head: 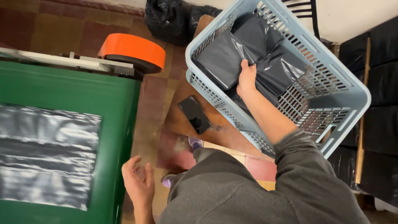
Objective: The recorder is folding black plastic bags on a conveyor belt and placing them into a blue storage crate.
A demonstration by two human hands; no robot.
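Filling the pale-blue basket (352, 89), dark plastic packages (224, 58) meet right hand (247, 79).

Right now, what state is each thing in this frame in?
Right hand: inside the basket, fingers resting on a black packet.
Left hand: open, palm up, holding nothing.
Laundry basket: tilted, holding black plastic packets.
Black packets: stacked in the basket, wrapped shut.
Phone: flat on the wooden stool, screen dark.
Orange tape roll: mounted on a dispenser at the green table's edge.
Grey plastic sheet: lying flat on the green table.
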